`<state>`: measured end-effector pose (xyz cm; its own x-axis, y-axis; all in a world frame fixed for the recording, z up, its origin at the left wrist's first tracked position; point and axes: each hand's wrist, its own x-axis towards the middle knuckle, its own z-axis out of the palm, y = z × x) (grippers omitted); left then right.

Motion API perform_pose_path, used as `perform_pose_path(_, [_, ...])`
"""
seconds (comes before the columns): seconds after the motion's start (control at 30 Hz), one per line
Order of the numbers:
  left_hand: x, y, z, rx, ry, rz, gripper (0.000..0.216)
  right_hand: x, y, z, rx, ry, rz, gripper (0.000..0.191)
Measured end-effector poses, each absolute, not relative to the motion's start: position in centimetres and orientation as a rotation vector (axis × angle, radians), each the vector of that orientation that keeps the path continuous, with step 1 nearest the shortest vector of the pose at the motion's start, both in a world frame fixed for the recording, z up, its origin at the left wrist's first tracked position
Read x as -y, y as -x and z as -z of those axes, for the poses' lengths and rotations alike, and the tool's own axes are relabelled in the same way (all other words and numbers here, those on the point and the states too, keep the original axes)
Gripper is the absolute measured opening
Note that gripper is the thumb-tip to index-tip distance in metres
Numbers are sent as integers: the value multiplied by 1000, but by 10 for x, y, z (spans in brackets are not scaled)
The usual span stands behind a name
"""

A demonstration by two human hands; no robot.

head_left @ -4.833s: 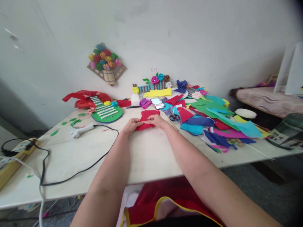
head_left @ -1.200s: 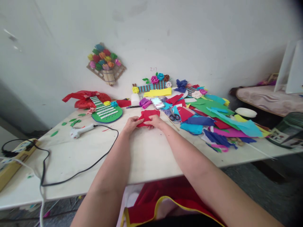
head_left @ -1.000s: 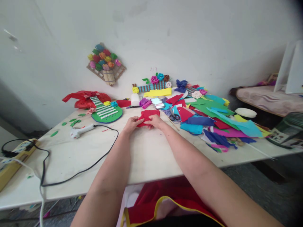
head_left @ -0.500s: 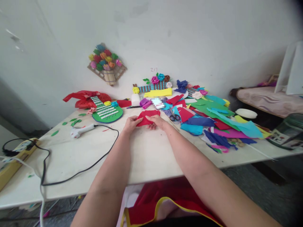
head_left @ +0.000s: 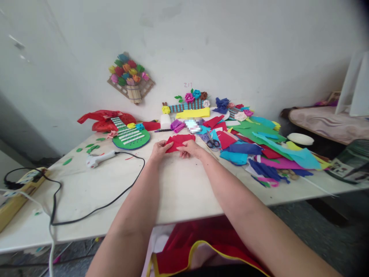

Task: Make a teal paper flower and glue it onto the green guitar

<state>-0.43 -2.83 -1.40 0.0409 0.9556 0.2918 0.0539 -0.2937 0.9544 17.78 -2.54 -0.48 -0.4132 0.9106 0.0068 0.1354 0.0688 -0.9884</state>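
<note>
A small piece of red crepe paper [head_left: 179, 142] is held just above the table between my two hands. My left hand [head_left: 159, 151] pinches its left edge with the thumb on top. On the paper's right side, my right hand [head_left: 190, 149] grips the near edge between thumb and fingers, the other fingers curled beneath. Right of my right hand lie dark-handled scissors [head_left: 212, 142]. Beyond the paper are a purple paper piece [head_left: 177, 125] and a yellow paper strip [head_left: 193, 113].
Coloured paper sheets [head_left: 268, 142] are heaped on the right. A green paper guitar [head_left: 131, 138] and a glue gun [head_left: 100, 159] with a black cord lie left, near a power strip [head_left: 23, 192]. A glass jar [head_left: 351, 161] and white bowl [head_left: 300, 139] stand far right.
My right thumb has shifted slightly along the red paper's near edge, and my left hand has moved a touch to the left. Both hands still hold the paper.
</note>
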Motion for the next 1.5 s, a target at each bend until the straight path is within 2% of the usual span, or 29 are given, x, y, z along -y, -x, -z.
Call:
perform_pose_path(0.2, [24,8,17,-1016,-1422,-1376,35,20,-183,5,1494,1028,-1559,52])
perform_pose_path(0.77, [33,3,11,-1016,-1439,-1322,36,28,-177,3,1543,970,-1271,31])
perform_pose_path(1.03, [38,-2,10,-1038,-1446,-1214,37,17,-168,14,1478,947,-1186,28])
perform_pose_path(1.3, [33,2,6,-903,-1182,-1136,56,13,-167,15,1446,974,-1167,25])
perform_pose_path(1.5, [37,6,7,-853,-1245,-1083,31,12,-168,17,1451,942,-1142,27])
